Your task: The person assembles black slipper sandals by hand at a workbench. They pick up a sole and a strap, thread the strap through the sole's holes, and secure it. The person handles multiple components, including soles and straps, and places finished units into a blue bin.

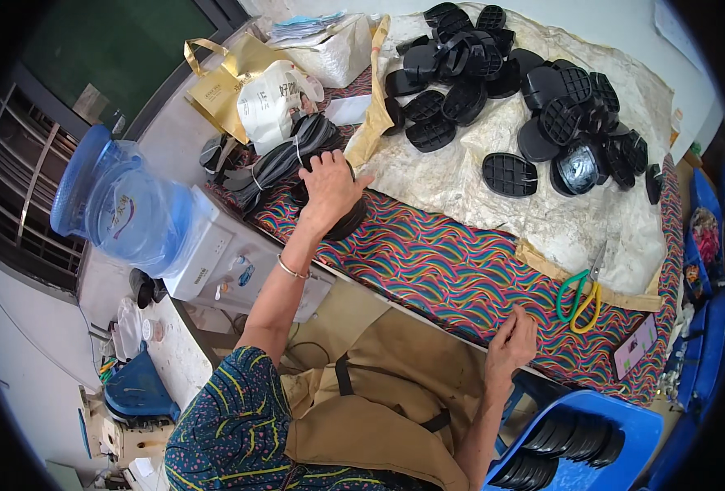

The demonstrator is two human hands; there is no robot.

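The left hand is reaching out over the table, its fingers spread and pressing down flat on a stack of black rubber pieces that is lying right under the palm, on the bright wavy-patterned cloth. It is resting on top of the stack rather than closing around it. Just beyond that hand, bundles of grey strips are lying tied together, and past them a gold paper bag and a white bag are standing at the table's far edge. The right hand is sitting at the near edge of the table, well apart from the left, its fingers loosely curled with the tips touching the cloth and nothing in its grasp. Near this hand, a little further in and to its right, a pair of scissors with green and yellow handles is lying where the cloth meets a worn pale sheet. Farther out on that sheet, well beyond both hands, a big pile of black ridged pieces is lying scattered. Below the right hand, beside the person's knee, a blue crate is holding rows of more black pieces. To the left of the left arm, a water dispenser is carrying a blue bottle.
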